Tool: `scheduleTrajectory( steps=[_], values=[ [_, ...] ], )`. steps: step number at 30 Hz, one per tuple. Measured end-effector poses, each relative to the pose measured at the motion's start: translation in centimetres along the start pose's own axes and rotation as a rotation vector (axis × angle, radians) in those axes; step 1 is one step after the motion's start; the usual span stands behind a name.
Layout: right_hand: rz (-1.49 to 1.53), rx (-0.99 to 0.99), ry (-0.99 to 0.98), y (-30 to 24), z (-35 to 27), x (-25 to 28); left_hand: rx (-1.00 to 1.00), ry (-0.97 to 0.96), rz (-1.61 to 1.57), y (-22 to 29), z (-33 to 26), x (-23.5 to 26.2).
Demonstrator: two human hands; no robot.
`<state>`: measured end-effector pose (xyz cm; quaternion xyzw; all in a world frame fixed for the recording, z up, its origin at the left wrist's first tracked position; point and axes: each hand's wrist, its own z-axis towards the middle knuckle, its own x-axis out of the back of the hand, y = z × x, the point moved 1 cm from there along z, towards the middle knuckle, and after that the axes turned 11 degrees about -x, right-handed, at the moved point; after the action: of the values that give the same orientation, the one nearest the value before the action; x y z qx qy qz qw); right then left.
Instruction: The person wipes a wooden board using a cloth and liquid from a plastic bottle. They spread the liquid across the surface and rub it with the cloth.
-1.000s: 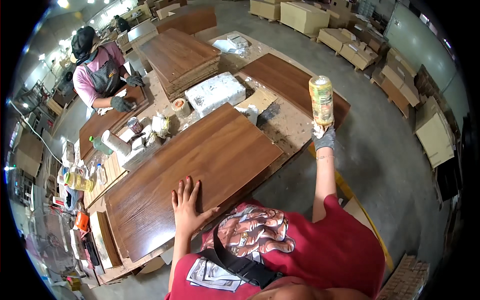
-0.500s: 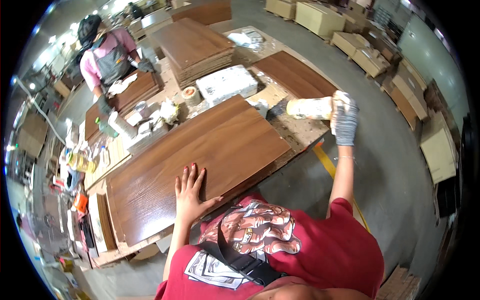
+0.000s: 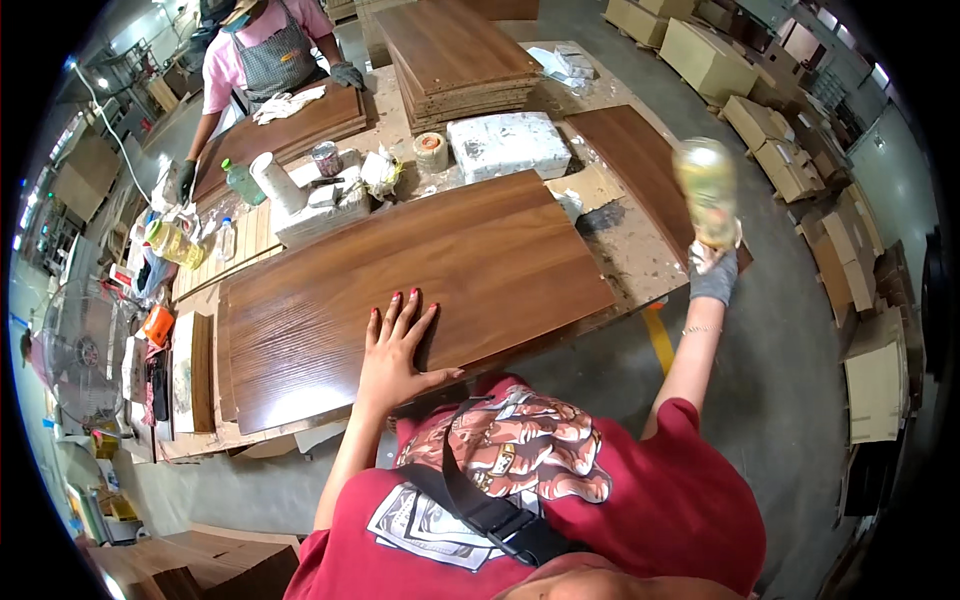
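My bare left hand [image 3: 396, 358] lies flat with its fingers spread on a glossy brown wood-grain board [image 3: 490, 255], near the board's front edge. Out to the right, past the table corner, my right hand [image 3: 713, 272] wears a grey glove. It is closed round the near end of a pale yellow-green bottle [image 3: 706, 185]. The bottle points away from me and is smeared by motion. Behind it, a second brown board [image 3: 625, 150] lies along the table's right side.
Beyond the board stand a stack of brown panels [image 3: 455, 50], a white wrapped block [image 3: 508, 145], a tape roll [image 3: 431, 152] and a green bottle [image 3: 240, 182]. A co-worker [image 3: 270, 55] stands at the far left. A fan [image 3: 85, 345] is at left; cartons [image 3: 708, 60] line the right.
The bottle has swung from pointing left to pointing away from me, with my right hand slightly lower. My left hand stays flat on the board. The view has shifted.
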<state>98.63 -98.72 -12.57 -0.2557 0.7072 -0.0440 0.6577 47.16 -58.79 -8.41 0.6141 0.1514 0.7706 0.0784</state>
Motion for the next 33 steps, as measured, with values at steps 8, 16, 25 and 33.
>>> scheduleTrajectory(
  steps=[8,16,25,33],
  values=[
    [-2.118,0.866,-0.107,12.6,3.1,-10.6,-0.01,0.018,0.009,-0.3,0.0,0.0],
    [-2.489,0.541,-0.038,17.0,5.8,-9.5,-0.005,0.002,0.033,0.1,0.3,-0.2],
    [-1.703,-0.07,-0.582,16.4,-3.5,-13.8,-0.031,0.023,0.017,-0.1,0.7,-1.0],
    [-2.096,0.567,-1.069,33.5,-31.3,-8.9,-0.046,-0.003,0.049,-1.5,0.7,-2.3]
  ],
)
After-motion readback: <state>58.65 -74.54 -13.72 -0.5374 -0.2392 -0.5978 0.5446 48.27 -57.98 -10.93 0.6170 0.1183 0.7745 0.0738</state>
